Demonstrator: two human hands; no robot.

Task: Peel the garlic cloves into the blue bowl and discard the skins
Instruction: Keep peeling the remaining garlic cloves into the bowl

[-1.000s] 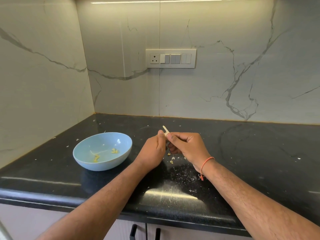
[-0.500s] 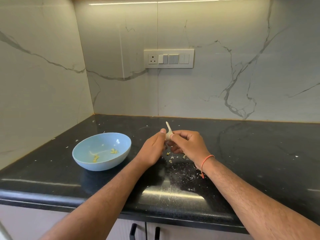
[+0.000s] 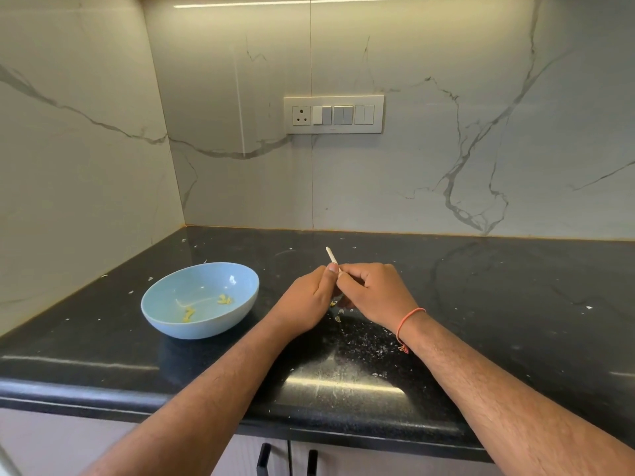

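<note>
Blue bowl near the tabletop's left edge; beside it, left hand and right hand each pinch the garlic clove in a narrow grip.

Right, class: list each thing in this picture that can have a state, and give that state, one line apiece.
blue bowl: upright on the counter, holding a few yellowish bits.
garlic piece: pinched between both hands, pale stalk sticking up.
left hand: gripping the garlic.
right hand: gripping the garlic.
countertop: strewn with skin flakes.
cabinet doors: closed.
</note>
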